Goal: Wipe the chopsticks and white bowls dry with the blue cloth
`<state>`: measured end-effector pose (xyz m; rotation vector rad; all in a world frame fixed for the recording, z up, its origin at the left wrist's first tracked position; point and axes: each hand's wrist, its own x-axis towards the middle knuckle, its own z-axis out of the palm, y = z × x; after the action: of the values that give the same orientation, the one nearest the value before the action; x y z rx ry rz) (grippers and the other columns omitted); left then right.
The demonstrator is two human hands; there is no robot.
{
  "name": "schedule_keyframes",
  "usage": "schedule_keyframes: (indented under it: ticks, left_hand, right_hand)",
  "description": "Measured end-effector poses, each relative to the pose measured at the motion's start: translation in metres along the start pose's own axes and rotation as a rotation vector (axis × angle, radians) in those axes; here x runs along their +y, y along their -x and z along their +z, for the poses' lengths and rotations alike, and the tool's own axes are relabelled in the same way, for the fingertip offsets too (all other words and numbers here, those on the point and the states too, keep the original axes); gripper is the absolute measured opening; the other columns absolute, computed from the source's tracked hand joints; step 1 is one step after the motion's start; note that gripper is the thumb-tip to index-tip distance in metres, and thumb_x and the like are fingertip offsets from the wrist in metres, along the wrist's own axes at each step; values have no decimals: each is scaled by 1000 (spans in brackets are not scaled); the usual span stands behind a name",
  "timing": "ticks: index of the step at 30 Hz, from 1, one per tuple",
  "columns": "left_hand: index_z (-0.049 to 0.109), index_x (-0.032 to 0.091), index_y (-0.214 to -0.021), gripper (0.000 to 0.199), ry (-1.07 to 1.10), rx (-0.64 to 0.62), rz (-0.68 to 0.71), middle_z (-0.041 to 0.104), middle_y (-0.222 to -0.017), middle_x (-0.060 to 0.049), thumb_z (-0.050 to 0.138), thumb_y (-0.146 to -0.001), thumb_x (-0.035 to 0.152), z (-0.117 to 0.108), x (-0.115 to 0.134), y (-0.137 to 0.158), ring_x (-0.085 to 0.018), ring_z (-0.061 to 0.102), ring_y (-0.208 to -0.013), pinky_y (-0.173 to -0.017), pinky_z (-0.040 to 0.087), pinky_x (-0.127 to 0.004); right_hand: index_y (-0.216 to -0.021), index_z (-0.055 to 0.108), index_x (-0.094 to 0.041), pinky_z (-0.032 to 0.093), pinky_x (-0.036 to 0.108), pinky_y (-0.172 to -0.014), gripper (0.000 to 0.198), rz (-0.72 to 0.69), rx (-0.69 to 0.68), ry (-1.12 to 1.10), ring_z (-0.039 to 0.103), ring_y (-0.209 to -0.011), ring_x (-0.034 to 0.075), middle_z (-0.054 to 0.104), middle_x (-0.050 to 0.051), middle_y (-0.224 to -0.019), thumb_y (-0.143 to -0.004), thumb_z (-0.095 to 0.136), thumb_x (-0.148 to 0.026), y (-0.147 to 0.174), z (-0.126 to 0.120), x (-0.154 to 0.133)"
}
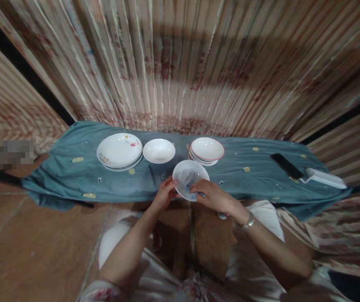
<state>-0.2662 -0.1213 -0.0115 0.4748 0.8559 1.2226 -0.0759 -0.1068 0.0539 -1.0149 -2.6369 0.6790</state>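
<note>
A white bowl (191,166) is tilted toward me at the front edge of the cloth-covered table. My left hand (166,192) grips its left rim, thumb on the inside and fingers underneath. Inside the bowl, my right hand (209,193) is closed on a pale blue cloth (201,194), pressed against the inner wall. Most of the cloth is hidden under the fingers. Just behind stands a stack of bowls, the top one a red-rimmed bowl (207,148). A single white bowl (159,151) sits upright to the left of that stack.
A stack of plates with a flowered plate (119,150) on top stands at the left. On the right lie a black phone (286,166) and a white long-handled object (326,178). A blue-green cloth (239,184) covers the table; a striped curtain (182,84) hangs behind.
</note>
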Motion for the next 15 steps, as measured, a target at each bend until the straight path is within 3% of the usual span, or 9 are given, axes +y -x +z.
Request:
schedule_keyframes:
  ticks: [4,7,11,15]
  left_hand:
    - [69,15,-101,43,9,32,-5,72,-78,-5,78,-61,28,4,1,-1,-22,68,-66,-63,58,-36]
    - [68,14,-101,44,20,29,-19,74,-86,-8,77,-61,28,6,0,-2,-26,70,-75,-66,59,-38]
    - [68,14,-99,43,28,3,-33,74,-84,-8,77,-60,30,6,-3,-3,-27,70,-80,-67,58,-38]
    - [67,14,-95,40,22,-31,-38,73,-84,-7,75,-61,34,4,-7,-5,-24,69,-76,-62,57,-34]
  right_hand:
    - [-86,69,-14,48,38,-92,22,95,42,330,60,-100,25,69,12,-98,-81,49,-4,0,0,6]
    - [-90,68,-12,47,39,-93,23,152,77,445,57,-102,26,66,14,-102,-84,47,-4,-9,1,11]
    - [-104,65,-11,48,39,-94,28,171,140,413,57,-105,26,61,16,-115,-87,43,-6,-22,5,15]
    - [-120,58,-13,48,40,-98,35,162,184,234,55,-113,25,55,15,-126,-87,44,-10,-32,10,14]
